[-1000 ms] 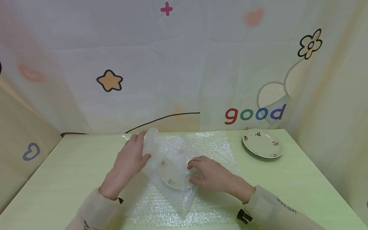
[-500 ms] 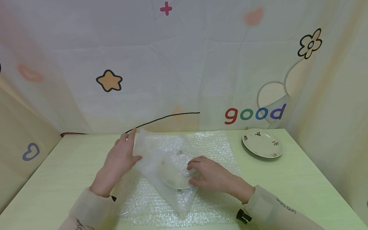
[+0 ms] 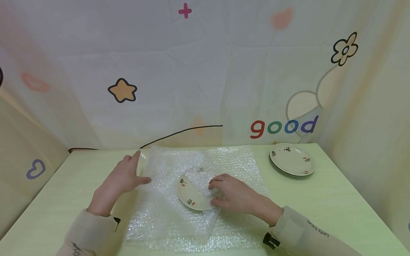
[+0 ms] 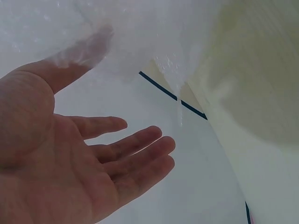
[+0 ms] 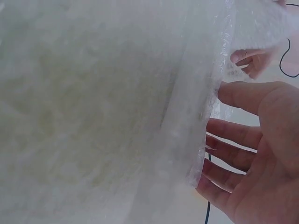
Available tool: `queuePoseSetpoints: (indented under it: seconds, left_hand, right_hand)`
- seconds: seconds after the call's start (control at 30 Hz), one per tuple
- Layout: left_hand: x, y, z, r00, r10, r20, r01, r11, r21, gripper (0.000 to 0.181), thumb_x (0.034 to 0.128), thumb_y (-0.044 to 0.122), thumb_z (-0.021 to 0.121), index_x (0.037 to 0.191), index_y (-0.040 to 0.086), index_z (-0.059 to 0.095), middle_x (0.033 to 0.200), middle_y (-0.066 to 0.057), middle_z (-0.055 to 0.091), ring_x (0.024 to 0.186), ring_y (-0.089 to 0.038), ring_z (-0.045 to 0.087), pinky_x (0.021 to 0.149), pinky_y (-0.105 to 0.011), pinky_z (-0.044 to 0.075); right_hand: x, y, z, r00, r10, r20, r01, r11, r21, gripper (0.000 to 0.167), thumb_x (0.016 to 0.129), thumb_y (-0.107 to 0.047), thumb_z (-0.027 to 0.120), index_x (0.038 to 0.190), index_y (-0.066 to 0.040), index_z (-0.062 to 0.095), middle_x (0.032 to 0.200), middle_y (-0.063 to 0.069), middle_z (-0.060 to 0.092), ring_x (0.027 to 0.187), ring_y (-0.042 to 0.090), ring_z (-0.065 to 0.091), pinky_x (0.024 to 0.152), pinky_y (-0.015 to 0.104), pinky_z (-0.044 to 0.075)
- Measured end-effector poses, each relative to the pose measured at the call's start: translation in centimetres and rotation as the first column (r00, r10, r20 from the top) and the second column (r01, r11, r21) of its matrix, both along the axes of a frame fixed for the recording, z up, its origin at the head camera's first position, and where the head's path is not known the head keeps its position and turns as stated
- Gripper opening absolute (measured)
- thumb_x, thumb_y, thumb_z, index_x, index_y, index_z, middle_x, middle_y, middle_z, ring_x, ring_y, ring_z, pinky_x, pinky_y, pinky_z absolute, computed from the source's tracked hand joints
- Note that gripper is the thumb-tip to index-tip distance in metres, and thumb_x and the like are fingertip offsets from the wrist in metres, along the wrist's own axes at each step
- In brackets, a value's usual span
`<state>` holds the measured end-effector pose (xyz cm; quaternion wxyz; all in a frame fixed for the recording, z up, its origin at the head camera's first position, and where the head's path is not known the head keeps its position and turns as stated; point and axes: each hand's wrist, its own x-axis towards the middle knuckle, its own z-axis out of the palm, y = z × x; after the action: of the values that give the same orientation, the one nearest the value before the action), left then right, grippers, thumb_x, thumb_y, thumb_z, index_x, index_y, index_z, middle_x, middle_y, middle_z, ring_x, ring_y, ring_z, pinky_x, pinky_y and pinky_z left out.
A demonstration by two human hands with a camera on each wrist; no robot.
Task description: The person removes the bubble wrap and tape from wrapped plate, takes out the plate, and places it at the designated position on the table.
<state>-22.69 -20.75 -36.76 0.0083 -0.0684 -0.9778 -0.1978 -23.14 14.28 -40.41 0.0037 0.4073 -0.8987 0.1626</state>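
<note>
A sheet of bubble wrap point(image 3: 235, 160) lies spread over the middle of the table. On it sits a small cream plate point(image 3: 189, 199) with printed motifs; its lower left part is bare, and a folded flap of wrap covers the rest. My right hand point(image 3: 235, 193) rests on that flap at the plate's right side, fingers slightly bent; in the right wrist view its fingertips touch the edge of the wrap. At the wrap's left edge is my left hand point(image 3: 123, 174), fingers straight and spread. In the left wrist view its thumb lies behind a veil of wrap.
Similar cream plates point(image 3: 292, 160) are stacked at the table's back right. A printed cloth backdrop point(image 3: 179, 81) rises behind the pale green table point(image 3: 73, 192) and along its sides.
My left hand has moved left and down, off the lifted flap of wrap. That flap has dropped flat to the left, baring part of the plate. My right hand has stayed put.
</note>
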Motion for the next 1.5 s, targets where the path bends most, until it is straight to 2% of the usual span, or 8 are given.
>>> queuePoseSetpoints:
  seconds: [0.3,0.53,0.87,0.97,1.13,1.3,1.4,1.5]
  left_hand:
    - [0.4,-0.9,-0.2,0.997,-0.002,0.071,0.002,1.000,-0.004,0.104,0.0870,0.029,0.083,0.153,-0.017,0.018,0.140,-0.047,0.035,0.126,-0.059,0.044,0.101,-0.065,0.041]
    - [0.6,-1.1,-0.8,0.997,0.005,0.074,-0.004,1.000,-0.012,0.104,0.0863,0.026,0.084,0.153,-0.018,0.017,0.141,-0.049,0.033,0.127,-0.061,0.043,0.101,-0.066,0.042]
    - [0.7,-1.1,-1.5,0.992,0.063,0.105,-0.057,0.997,-0.056,0.113,0.0839,0.028,0.087,0.152,-0.022,0.011,0.144,-0.050,0.029,0.130,-0.064,0.037,0.101,-0.068,0.041]
    - [0.8,-1.1,-1.7,0.990,0.103,0.096,-0.097,0.993,-0.071,0.122,0.0820,0.032,0.088,0.153,-0.020,0.004,0.146,-0.049,0.025,0.131,-0.065,0.033,0.097,-0.068,0.044]
    - [1.1,-1.0,-1.9,0.988,0.151,0.028,-0.148,0.984,-0.097,0.135,0.0758,0.037,0.091,0.156,-0.014,-0.004,0.150,-0.046,0.015,0.130,-0.066,0.031,0.092,-0.070,0.044]
    - [1.2,-0.8,-2.2,0.993,0.115,-0.033,-0.118,0.986,-0.116,0.129,0.0753,0.033,0.093,0.160,-0.008,0.004,0.154,-0.044,0.005,0.138,-0.065,0.018,0.104,-0.074,0.032]
    - [1.1,-0.4,-2.3,0.996,0.070,-0.050,-0.076,0.988,-0.131,0.114,0.0774,0.026,0.091,0.158,-0.010,0.019,0.154,-0.046,0.007,0.141,-0.065,0.013,0.110,-0.074,0.025]
    - [1.3,0.3,-2.3,0.998,0.012,-0.058,-0.021,0.986,-0.163,0.098,0.0799,0.019,0.089,0.153,-0.012,0.032,0.153,-0.047,0.013,0.142,-0.064,0.016,0.112,-0.071,0.025]
  right_hand:
    - [0.0,-0.1,0.0,1.000,-0.012,0.010,0.012,1.000,0.005,0.030,0.092,-0.020,0.078,0.117,-0.004,0.072,0.126,0.008,0.067,0.123,0.028,0.058,0.103,0.045,0.049]
    - [0.0,0.0,0.0,1.000,-0.012,0.012,0.012,1.000,0.005,0.031,0.092,-0.020,0.078,0.118,-0.004,0.072,0.127,0.008,0.067,0.123,0.028,0.058,0.104,0.045,0.049]
    - [0.0,0.0,-0.1,1.000,-0.010,0.015,0.010,1.000,0.008,0.031,0.092,-0.021,0.078,0.118,-0.004,0.072,0.127,0.008,0.067,0.123,0.027,0.057,0.104,0.045,0.048]
    - [-0.1,0.0,-0.1,1.000,-0.006,0.011,0.006,1.000,0.006,0.031,0.092,-0.021,0.078,0.118,-0.004,0.072,0.127,0.008,0.067,0.123,0.028,0.058,0.104,0.045,0.048]
    - [-0.1,0.0,-0.2,1.000,0.002,0.005,-0.002,1.000,0.002,0.031,0.092,-0.021,0.078,0.117,-0.004,0.072,0.126,0.008,0.067,0.123,0.028,0.058,0.105,0.045,0.048]
    - [-0.1,0.1,-0.2,1.000,0.001,0.005,-0.001,1.000,0.004,0.031,0.093,-0.021,0.078,0.117,-0.004,0.072,0.127,0.008,0.067,0.123,0.027,0.058,0.104,0.044,0.048]
    - [-0.2,0.1,-0.2,1.000,-0.003,0.009,0.003,1.000,0.005,0.031,0.093,-0.021,0.078,0.118,-0.005,0.072,0.127,0.007,0.067,0.123,0.027,0.058,0.104,0.044,0.049]
    - [-0.1,0.0,-0.2,1.000,-0.002,0.014,0.002,1.000,0.003,0.031,0.093,-0.021,0.078,0.118,-0.004,0.072,0.127,0.007,0.067,0.123,0.026,0.058,0.104,0.044,0.049]
